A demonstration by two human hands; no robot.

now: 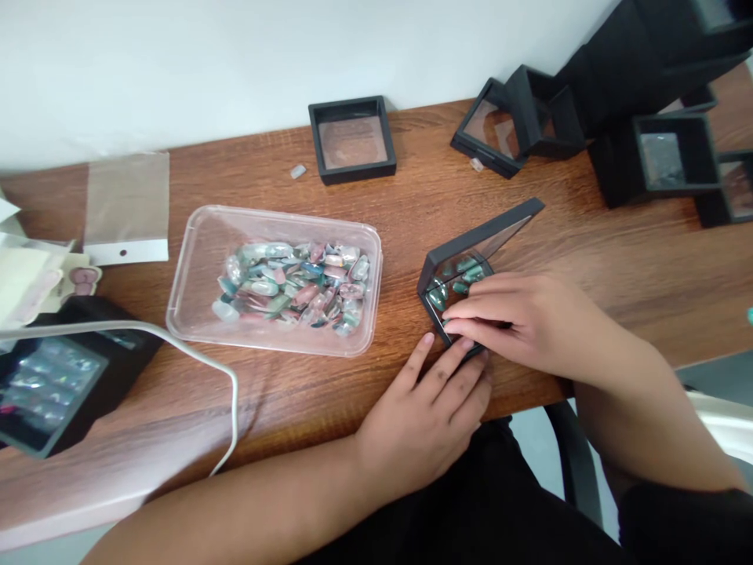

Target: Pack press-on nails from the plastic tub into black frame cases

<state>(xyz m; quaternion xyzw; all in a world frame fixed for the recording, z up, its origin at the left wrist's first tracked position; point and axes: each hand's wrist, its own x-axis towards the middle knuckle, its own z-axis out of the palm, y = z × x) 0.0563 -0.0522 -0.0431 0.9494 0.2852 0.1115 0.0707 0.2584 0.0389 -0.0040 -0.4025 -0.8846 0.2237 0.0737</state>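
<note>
A black hinged display case [479, 227] stands open on the table, its clear-windowed lid tilted up. Several glossy green press-on nails [456, 284] lie inside it. My right hand [523, 322] reaches into the case from the right, thumb and fingers pinched together low over its base. Whatever is between those fingertips is too small and covered to make out. My left hand [432, 408] rests at the case's near edge, fingers stretched and spread, the fingertips touching the frame. To the left, a clear plastic tub [194, 275] holds a heap of pink, green and clear press-on nails [294, 286].
Behind stand a black frame case [353, 174] and a loose clear nail [298, 171]. More black cases [623, 157] are piled at the back right. On the left are a clear bag [126, 200], a black box of nails [126, 369] and a white cable [229, 369].
</note>
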